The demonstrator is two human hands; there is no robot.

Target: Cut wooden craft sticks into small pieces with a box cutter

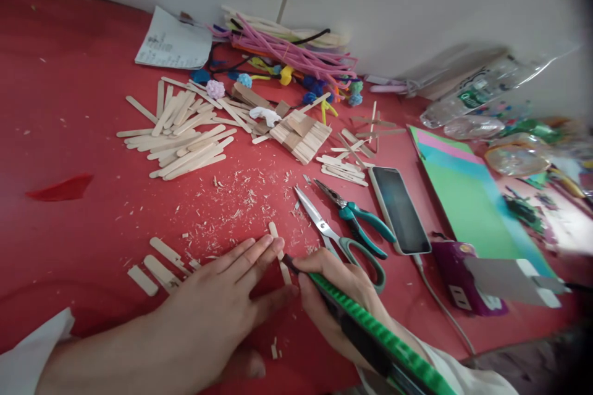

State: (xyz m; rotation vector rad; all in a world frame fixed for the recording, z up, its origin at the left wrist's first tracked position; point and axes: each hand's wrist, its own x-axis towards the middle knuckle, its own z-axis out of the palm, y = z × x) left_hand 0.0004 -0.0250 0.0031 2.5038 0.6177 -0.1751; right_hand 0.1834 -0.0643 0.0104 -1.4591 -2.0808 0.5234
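Observation:
My left hand (236,284) lies over a wooden craft stick (274,231), its fingertips and thumb pinning the stick against the red table. Closed around a green-and-black utility knife (365,321), my right hand (338,284) has the blade end touching the stick just beside my left fingers. The knife's body slants down toward the lower right. Cut stick pieces (160,271) lie left of my left hand, partly hidden by it. Wood shavings (245,191) are scattered beyond my fingers.
Scissors (322,219), pliers (356,216) and a phone (401,210) lie to the right. Farther back are a craft stick pile (180,129), a stick panel (301,136) and pipe cleaners (287,49). Coloured sheets (467,197), a purple power bank (463,278) and a plastic bottle (467,95) are farther right.

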